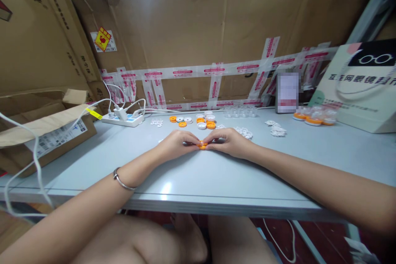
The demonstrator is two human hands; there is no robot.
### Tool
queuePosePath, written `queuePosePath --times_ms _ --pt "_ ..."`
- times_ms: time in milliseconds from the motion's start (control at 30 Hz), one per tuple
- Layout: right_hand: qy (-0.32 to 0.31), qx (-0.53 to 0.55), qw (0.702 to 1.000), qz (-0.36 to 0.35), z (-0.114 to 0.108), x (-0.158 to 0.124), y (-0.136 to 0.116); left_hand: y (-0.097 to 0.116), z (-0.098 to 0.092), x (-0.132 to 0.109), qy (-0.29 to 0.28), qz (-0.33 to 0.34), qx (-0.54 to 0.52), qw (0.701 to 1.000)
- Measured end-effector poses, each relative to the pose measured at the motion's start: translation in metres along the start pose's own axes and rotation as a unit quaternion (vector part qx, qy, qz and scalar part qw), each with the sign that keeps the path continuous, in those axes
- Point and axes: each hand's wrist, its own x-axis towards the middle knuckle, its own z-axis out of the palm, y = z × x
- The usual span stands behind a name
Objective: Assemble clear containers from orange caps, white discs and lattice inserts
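My left hand (178, 143) and my right hand (228, 142) meet at the middle of the grey table (198, 177). Both pinch a small orange round cap (202, 145) between their fingertips, just above the tabletop. Fingers of both hands are curled closed around it. A metal bangle (122, 181) sits on my left wrist. Behind the hands lie several orange and white caps (204, 121) in a loose group, and small white ring pieces (244, 132) are scattered to the right.
A white power strip (123, 119) with plugged chargers lies at the back left. An open cardboard box (46, 132) stands at the left edge. Clear small cups (239, 111), stacked orange-based pieces (314, 117) and a white paper bag (361, 86) sit at the back right. Taped cardboard walls the back.
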Motion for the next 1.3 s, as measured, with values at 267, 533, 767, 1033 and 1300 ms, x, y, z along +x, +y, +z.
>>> queuePosePath --times_ms 267,533,767,1033,1300 --pt "-0.007 -0.02 0.999 -0.039 0.002 0.002 0.005 0.004 0.001 -0.002 -0.021 0.03 0.057 0.998" --pt "-0.018 -0.035 0.999 -0.025 0.0 0.002 -0.003 0.007 -0.004 -0.001 -0.051 0.037 0.082 0.995" --pt "0.014 -0.027 1.0 -0.001 0.006 0.004 -0.005 0.005 -0.018 0.002 0.002 -0.024 0.071 0.997" --pt "0.018 -0.019 0.999 0.035 0.006 0.005 -0.009 -0.029 -0.075 -0.021 0.033 -0.129 0.128 0.983" --pt "0.008 -0.014 0.998 0.055 0.005 0.006 -0.013 -0.025 -0.064 -0.023 -0.064 -0.111 0.108 0.986"
